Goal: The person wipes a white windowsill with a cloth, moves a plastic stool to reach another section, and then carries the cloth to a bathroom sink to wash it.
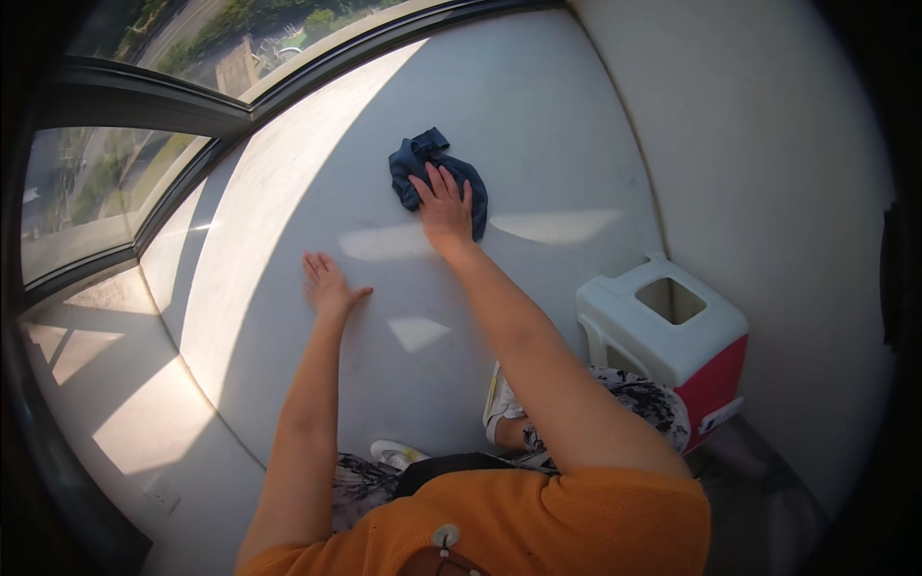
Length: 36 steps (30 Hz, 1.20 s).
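Note:
A crumpled dark blue cloth [415,158] lies against the pale wall surface [523,115] in front of me. My right hand [446,209] is on the cloth, its fingers pressing it to the surface; some of the cloth sticks out above the fingertips and to the right of the hand. Lower and to the left, my left hand [329,288] rests on the same surface, holding nothing. Its fingers are stretched out and the thumb points to the right.
At the right stands a white and red plastic step stool [615,288] with a square hole in its top. A dark window frame [192,101] runs along the upper left. A wall outlet [162,495] sits low at the left. My shoes [496,398] are below my arms.

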Available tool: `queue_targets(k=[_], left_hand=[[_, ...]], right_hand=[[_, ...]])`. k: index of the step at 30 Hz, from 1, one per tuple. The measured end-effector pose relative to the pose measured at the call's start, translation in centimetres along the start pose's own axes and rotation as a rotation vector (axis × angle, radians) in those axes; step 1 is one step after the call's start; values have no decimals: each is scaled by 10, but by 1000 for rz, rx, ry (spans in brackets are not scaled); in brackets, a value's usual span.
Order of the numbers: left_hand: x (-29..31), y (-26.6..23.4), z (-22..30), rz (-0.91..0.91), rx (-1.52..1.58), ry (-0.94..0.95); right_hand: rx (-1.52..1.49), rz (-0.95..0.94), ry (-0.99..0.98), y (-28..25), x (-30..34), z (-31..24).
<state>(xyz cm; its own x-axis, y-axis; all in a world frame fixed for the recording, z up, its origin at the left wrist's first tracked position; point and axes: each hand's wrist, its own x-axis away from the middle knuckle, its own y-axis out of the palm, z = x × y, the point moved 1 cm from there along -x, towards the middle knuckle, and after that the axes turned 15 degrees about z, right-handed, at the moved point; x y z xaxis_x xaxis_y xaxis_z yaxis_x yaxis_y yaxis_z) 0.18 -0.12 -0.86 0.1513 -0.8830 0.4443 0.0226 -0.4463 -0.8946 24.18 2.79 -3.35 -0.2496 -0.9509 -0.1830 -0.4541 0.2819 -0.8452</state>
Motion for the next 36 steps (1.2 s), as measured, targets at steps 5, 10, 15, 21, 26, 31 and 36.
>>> queue_targets(k=[5,10,15,21,26,31,36], left_hand=[[-42,-30,82,45,186,124],[-65,-31,128,-128,147,37],[-73,-10,120,-120,163,62],[-72,-6,115,-109,175,71],[-70,-4,114,-73,188,58],[-68,-10,118,-91,204,66],[-69,-3,116,-122,169,45]], right_hand=[[145,185,135,-21,-38,70],[404,293,343,-75,-43,173],[573,422,743,-119,-21,239],[50,459,227,-67,-55,121],[63,108,-127,-23,-99,76],[179,49,73,-15,-215,133],[304,-49,508,-53,-276,201]])
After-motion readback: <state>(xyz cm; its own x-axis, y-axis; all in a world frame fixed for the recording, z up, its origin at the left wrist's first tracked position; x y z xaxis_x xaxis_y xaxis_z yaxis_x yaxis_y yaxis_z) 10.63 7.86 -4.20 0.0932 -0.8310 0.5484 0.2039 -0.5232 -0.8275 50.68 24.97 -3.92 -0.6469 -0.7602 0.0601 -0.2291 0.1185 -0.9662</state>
